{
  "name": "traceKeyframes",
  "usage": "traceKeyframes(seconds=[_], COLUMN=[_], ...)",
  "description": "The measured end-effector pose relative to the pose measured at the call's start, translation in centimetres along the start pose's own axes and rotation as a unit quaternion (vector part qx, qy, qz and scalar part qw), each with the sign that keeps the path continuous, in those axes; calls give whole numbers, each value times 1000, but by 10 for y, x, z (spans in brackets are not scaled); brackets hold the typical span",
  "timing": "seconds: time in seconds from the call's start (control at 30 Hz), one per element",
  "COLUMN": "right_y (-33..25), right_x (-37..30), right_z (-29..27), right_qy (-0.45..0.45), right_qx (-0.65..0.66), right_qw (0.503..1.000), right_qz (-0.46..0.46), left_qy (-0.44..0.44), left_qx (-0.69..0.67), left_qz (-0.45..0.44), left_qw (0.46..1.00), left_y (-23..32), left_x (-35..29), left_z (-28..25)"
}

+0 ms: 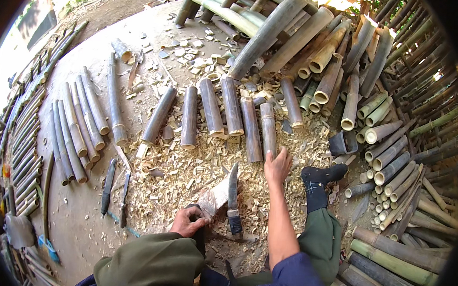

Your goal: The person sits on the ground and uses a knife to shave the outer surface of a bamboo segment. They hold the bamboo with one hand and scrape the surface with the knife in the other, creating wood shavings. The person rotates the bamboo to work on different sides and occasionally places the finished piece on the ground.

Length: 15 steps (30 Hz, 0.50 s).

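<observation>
My right hand point(278, 167) is at the near end of a short bamboo section point(268, 125), its thumb and fingers closed about that end. The section is one of a rough row of cut brown bamboo pieces lying on wood chips. My left hand point(189, 221) is low in front of me by my bent leg, fingers curled against something dark I cannot make out. Beside it lies a pale wood block point(216, 195). A machete point(233, 195) with a dark wrapped handle leans across the block's right side, its curved blade pointing away from me.
Two dark-handled knives point(125, 199) lie at the left. Longer bamboo lengths point(78, 120) are beyond them. Stacked bamboo poles point(395, 163) crowd the right, more lean at the back point(277, 36). My sock-covered foot point(321, 180) is right of my right hand, near a dark container point(343, 143).
</observation>
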State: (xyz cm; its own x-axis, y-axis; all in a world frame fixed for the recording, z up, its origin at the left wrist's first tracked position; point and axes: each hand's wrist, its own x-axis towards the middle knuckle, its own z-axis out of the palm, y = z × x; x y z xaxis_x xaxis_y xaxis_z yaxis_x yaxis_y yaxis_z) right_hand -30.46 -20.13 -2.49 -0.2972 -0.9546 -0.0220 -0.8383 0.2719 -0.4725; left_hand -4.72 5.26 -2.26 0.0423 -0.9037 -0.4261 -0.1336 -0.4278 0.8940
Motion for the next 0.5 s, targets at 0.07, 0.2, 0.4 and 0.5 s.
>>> traceKeyframes(seconds=[0.07,0.2,0.4,0.5], right_y=[10,41,21,-8], right_x=[32,67,5,-57], right_z=[11,11,-25,-60], right_qy=[-86,-223,-311,-293], right_qx=[-36,226,627,518], right_qw=[996,947,707,804], right_qz=[-2,43,100,-13], left_qy=[21,21,-31,-3], left_qx=[-16,-42,-169,-236], left_qz=[22,-19,-111,-75], left_qw=[999,999,979,969], left_y=[-7,-17,19,39], left_x=[2,13,6,26], left_z=[4,12,-19,-27])
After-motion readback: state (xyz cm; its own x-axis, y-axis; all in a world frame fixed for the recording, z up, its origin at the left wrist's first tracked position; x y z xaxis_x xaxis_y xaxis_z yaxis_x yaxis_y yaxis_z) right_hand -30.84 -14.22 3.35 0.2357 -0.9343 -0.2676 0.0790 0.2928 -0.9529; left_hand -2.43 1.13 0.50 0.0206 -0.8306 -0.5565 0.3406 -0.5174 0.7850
